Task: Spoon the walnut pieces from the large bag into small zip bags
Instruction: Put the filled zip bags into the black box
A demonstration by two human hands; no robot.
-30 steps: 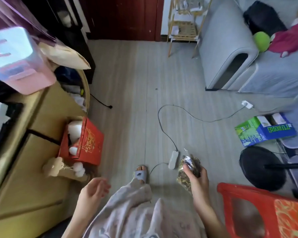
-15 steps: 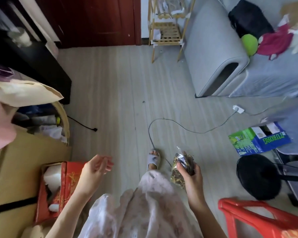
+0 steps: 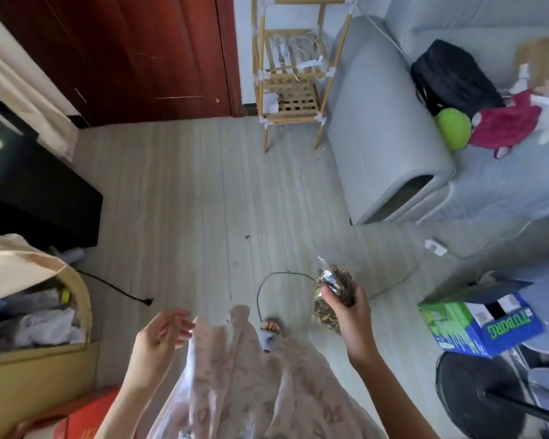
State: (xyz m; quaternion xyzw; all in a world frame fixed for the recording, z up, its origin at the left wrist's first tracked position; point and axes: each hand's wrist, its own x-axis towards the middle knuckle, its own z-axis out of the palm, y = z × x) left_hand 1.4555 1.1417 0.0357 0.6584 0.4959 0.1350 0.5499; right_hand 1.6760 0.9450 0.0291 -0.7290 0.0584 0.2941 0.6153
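My right hand point(image 3: 349, 308) grips a clear plastic bag of walnut pieces point(image 3: 332, 294) by its bunched upper part, held above the floor in front of my right leg. The bag's filled lower end hangs below my thumb. My left hand point(image 3: 159, 335) is raised at the lower left with its fingers loosely spread and nothing in it. No spoon or small zip bags appear in the head view.
A dark cable point(image 3: 267, 283) loops on the pale wood floor point(image 3: 187, 201) near my foot. A green and blue box point(image 3: 476, 321) and a black fan base point(image 3: 482, 394) stand at the right, a grey sofa point(image 3: 384, 131) behind them. A wooden rack point(image 3: 289, 74) is by the door; a yellow cabinet point(image 3: 38, 378) is left.
The view has swung away from the cabinet and red stool toward the door and sofa. My right hand kept hold of the walnut bag; my left hand rose a little, still holding nothing.
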